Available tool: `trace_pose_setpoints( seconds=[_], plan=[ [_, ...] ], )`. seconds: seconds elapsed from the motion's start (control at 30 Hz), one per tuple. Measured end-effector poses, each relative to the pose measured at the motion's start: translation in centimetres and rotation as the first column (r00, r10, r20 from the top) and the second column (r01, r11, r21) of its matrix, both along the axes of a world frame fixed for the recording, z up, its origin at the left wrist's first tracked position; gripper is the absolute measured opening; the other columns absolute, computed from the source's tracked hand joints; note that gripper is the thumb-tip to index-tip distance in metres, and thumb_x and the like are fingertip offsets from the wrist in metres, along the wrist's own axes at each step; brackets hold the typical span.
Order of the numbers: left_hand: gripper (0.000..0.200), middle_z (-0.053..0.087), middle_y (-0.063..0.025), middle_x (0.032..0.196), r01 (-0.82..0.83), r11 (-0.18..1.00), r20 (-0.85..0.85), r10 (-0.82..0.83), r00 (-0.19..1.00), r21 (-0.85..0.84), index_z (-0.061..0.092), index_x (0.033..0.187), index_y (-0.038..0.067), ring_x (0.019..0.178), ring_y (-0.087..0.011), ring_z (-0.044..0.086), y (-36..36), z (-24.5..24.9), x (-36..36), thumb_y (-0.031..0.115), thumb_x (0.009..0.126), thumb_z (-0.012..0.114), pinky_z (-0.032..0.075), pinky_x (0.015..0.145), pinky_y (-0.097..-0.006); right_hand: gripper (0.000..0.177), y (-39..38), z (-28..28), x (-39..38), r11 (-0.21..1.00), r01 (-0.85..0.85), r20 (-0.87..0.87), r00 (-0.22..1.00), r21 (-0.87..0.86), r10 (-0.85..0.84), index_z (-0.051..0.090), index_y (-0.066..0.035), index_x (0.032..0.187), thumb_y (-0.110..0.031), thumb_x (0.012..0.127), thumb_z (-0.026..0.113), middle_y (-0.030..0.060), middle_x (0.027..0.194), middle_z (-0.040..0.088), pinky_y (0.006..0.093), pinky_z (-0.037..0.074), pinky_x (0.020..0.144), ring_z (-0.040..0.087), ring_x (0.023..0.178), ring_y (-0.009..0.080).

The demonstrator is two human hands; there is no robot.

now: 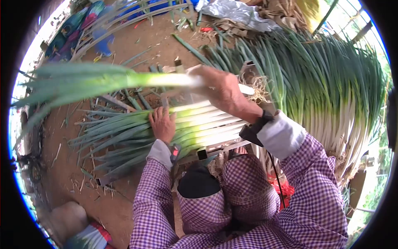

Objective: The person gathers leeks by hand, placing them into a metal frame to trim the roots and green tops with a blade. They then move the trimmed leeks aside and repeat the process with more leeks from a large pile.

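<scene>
My right hand (pixel 219 91) is wrapped around the white stem of a leek (pixel 166 79), held up sideways. Its green leaves fan out to the left, a little blurred, and its hairy roots (pixel 260 90) stick out at the right. Below it, a row of leeks (pixel 199 124) lies across a metal rack (pixel 226 146), white ends to the right and leaves to the left. On this row, where white turns to green, my left hand (pixel 163 124) rests flat with its fingers slightly apart.
A large pile of leeks (pixel 327 87) stands on the right, roots toward me. Crumpled white sheeting (pixel 236 14) lies at the back, near a yellow sack (pixel 310 14). Leaf scraps litter the dirt floor (pixel 62 137). Red plastic (pixel 286 189) shows beside my knees.
</scene>
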State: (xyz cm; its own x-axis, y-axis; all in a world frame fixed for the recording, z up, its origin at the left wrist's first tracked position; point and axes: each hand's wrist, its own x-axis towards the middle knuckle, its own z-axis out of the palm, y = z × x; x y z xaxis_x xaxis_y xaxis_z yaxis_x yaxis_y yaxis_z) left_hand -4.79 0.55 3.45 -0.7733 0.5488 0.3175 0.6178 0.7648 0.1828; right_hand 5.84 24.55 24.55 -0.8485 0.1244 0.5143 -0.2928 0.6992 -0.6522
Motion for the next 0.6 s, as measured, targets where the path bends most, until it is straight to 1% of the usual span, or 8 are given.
trace_pose_setpoints(
  seconds=[0.03, 0.13, 0.23, 0.33, 0.37, 0.47, 0.5, 0.6],
  plan=[
    [0.047, 0.059, -0.0122, 0.134, -0.009, 1.0, 0.012, 0.01, 1.0, -0.022, 0.062, 0.131, 0.008, 0.133, -0.0317, 0.047, 0.1, 0.2, 0.1, 0.04, 0.096, 0.062, 0.027, 0.118, -0.0549, 0.037, -0.4, -2.1, -0.6, 0.998, 0.004, 0.002, 1.0, 0.067, -0.004, 0.067, -0.012, 0.116, -0.023, 0.083, 0.078, 0.0142, 0.101, 0.072, 0.0446, 0.055, 0.072, 0.071, 0.088, 0.0359],
    [0.046, 0.059, -0.0115, 0.131, -0.003, 1.0, -0.047, 0.002, 0.999, -0.024, 0.062, 0.131, 0.009, 0.13, -0.0316, 0.05, 0.0, 0.3, 0.3, 0.036, 0.095, 0.064, 0.028, 0.116, -0.0541, 0.039, 0.0, -10.1, -2.1, 0.977, -0.019, 0.096, 0.995, 0.212, -0.002, 0.067, -0.014, 0.12, -0.025, 0.085, 0.077, 0.0125, 0.101, 0.072, 0.0454, 0.055, 0.073, 0.071, 0.088, 0.0348],
    [0.048, 0.06, -0.0142, 0.135, -0.026, 0.999, -0.039, 0.024, 0.999, -0.032, 0.063, 0.132, 0.005, 0.132, -0.034, 0.049, 0.2, 0.3, 0.2, 0.037, 0.096, 0.063, 0.027, 0.118, -0.0532, 0.04, 2.2, -16.4, -3.0, 0.931, -0.041, 0.221, 0.974, 0.362, -0.043, 0.069, -0.015, 0.123, -0.025, 0.084, 0.076, 0.0114, 0.101, 0.072, 0.0457, 0.055, 0.074, 0.071, 0.089, 0.034],
    [0.05, 0.06, -0.0146, 0.137, -0.029, 0.999, -0.033, 0.028, 0.999, -0.027, 0.063, 0.133, 0.004, 0.132, -0.0343, 0.048, 0.5, 0.5, 0.4, 0.037, 0.095, 0.063, 0.026, 0.119, -0.0522, 0.038, 3.6, -18.4, -4.0, 0.949, -0.037, 0.195, 0.98, 0.314, -0.027, 0.071, -0.015, 0.121, -0.025, 0.084, 0.076, 0.0112, 0.104, 0.073, 0.0437, 0.055, 0.075, 0.071, 0.091, 0.0328],
    [0.05, 0.059, -0.0144, 0.137, -0.03, 0.999, -0.035, 0.029, 0.999, -0.028, 0.063, 0.133, 0.004, 0.132, -0.0341, 0.048, 0.6, 0.5, 0.4, 0.037, 0.095, 0.064, 0.026, 0.119, -0.0523, 0.036, 3.9, -18.9, -4.4, 0.971, -0.049, 0.266, 0.964, 0.236, -0.016, 0.074, -0.016, 0.118, -0.026, 0.084, 0.076, 0.0103, 0.109, 0.073, 0.0431, 0.054, 0.085, 0.07, 0.099, 0.032],
    [0.05, 0.059, -0.0138, 0.137, -0.027, 0.999, -0.028, 0.026, 0.999, -0.034, 0.063, 0.133, 0.005, 0.132, -0.0335, 0.048, 0.5, 0.6, 0.2, 0.038, 0.095, 0.064, 0.026, 0.119, -0.0522, 0.037, 5.0, -21.0, -5.6, 0.949, -0.05, 0.175, 0.985, 0.31, -0.006, 0.074, -0.017, 0.12, -0.028, 0.085, 0.076, 0.0095, 0.115, 0.073, 0.0443, 0.05, 0.096, 0.068, 0.107, 0.0321],
    [0.05, 0.059, -0.0136, 0.137, -0.026, 0.999, -0.022, 0.025, 0.999, -0.034, 0.063, 0.133, 0.006, 0.132, -0.0333, 0.048, 0.6, 0.7, 0.3, 0.038, 0.095, 0.064, 0.026, 0.119, -0.0522, 0.038, 5.2, -21.4, -5.7, 0.961, -0.056, 0.214, 0.977, 0.271, -0.004, 0.074, -0.018, 0.121, -0.029, 0.085, 0.076, 0.0094, 0.119, 0.073, 0.0458, 0.045, 0.102, 0.066, 0.112, 0.0322],
    [0.048, 0.059, -0.0131, 0.137, -0.031, 0.999, 0.001, 0.031, 1.0, -0.04, 0.063, 0.133, 0.007, 0.132, -0.0329, 0.048, 0.5, 0.3, 0.2, 0.038, 0.096, 0.064, 0.026, 0.119, -0.0523, 0.036, 5.5, -22.3, -5.9, 0.956, -0.016, 0.239, 0.969, 0.293, -0.057, 0.075, -0.019, 0.119, -0.028, 0.085, 0.076, 0.0091, 0.119, 0.073, 0.0459, 0.046, 0.101, 0.067, 0.11, 0.0314]
  ],
)
